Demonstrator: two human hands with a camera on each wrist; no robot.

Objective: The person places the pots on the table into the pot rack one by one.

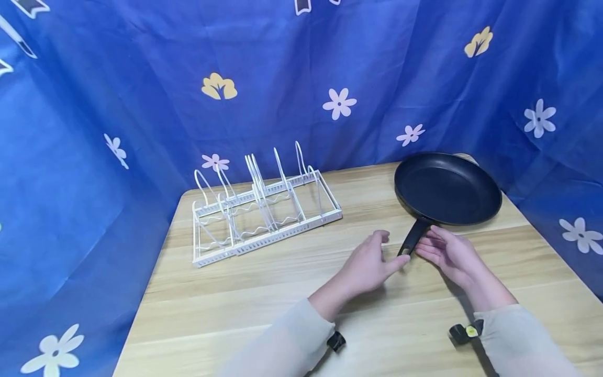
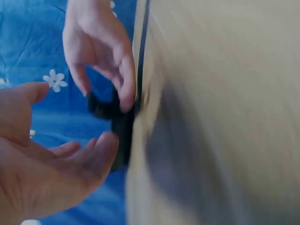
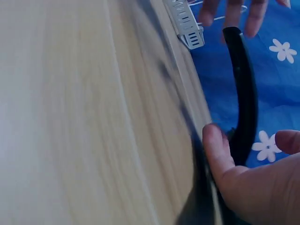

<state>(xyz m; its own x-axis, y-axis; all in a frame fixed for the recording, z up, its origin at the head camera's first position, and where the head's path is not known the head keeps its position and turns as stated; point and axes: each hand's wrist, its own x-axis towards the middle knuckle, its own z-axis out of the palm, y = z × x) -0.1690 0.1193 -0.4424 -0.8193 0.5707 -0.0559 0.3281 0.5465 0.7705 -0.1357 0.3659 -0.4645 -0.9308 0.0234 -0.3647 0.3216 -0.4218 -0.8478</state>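
Observation:
A black frying pan (image 1: 447, 188) lies at the table's back right, its handle (image 1: 412, 236) pointing toward the person. To the right of the handle is my right hand (image 1: 454, 259), fingers extended and fingertips right at the handle's side. My left hand (image 1: 365, 264) is spread to the left, its thumb near the handle's end. In the right wrist view the handle (image 3: 246, 89) rises between the right hand's fingers (image 3: 218, 147) and thumb, with the left fingertips by its tip. The left wrist view shows the left palm facing the handle (image 2: 122, 140), fingers loosely bent.
A white wire rack (image 1: 268, 214) with upright loops stands at the back left of the wooden table (image 1: 226, 309). Blue flowered cloth (image 1: 282, 94) hangs behind the table and along both sides. Black wrist devices (image 1: 336, 341) are worn at both sleeves.

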